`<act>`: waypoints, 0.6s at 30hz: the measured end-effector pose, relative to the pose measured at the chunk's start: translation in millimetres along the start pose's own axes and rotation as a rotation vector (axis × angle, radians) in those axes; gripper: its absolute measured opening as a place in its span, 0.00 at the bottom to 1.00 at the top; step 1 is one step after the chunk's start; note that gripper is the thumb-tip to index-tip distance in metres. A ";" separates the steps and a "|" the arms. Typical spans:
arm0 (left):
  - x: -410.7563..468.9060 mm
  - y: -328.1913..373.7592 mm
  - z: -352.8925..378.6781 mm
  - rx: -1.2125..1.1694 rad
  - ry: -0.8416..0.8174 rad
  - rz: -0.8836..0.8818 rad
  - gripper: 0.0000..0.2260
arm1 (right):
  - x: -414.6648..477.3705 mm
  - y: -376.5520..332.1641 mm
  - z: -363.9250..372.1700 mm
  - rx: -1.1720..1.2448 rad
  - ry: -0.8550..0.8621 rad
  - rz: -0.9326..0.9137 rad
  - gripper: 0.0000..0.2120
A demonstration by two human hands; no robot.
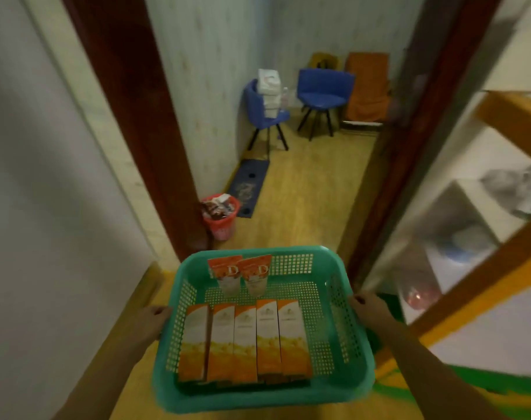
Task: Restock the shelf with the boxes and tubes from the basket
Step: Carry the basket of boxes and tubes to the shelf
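The left grip (155, 318) and right grip (370, 307) are each clasping a side rim of the green basket (258, 401). Inside, five boxes (243, 341) are lying side by side at the near end, with two tubes (240, 274) leaning on the far wall. A door frame (130, 116) is standing ahead, with a red bin (220, 222) and blue chairs (321, 92) beyond it. The shelf (470, 207) is showing, blurred, on the right.

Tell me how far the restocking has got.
Done: nothing looks shelved yet. In hand: left hand and right hand grip the green perforated plastic basket by its sides. Left: five orange-and-white cardboard boxes and two orange-and-white tubes lie inside, all to go onto the blurred wood-framed white shelf at right.
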State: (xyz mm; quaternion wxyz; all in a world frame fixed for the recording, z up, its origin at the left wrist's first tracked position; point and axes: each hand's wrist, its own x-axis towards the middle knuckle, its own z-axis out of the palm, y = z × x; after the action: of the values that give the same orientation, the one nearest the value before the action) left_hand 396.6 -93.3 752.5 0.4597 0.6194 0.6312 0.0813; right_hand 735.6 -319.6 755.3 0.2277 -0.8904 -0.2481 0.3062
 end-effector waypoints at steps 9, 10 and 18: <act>-70.9 76.1 149.6 0.117 -0.224 0.155 0.10 | -79.8 184.7 -85.8 0.036 0.213 0.221 0.17; -81.1 80.8 167.3 0.125 -0.244 0.158 0.10 | -89.7 205.0 -94.4 0.050 0.225 0.245 0.17; -167.2 102.3 297.4 0.210 -0.387 0.257 0.12 | -171.2 345.4 -149.2 0.203 0.310 0.422 0.18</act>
State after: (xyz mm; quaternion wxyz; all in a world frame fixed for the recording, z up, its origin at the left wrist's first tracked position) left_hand 639.8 -352.8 733.7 0.4911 0.7428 0.4526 -0.0473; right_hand 820.2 -724.0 742.6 0.2820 -0.9313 0.0126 0.2304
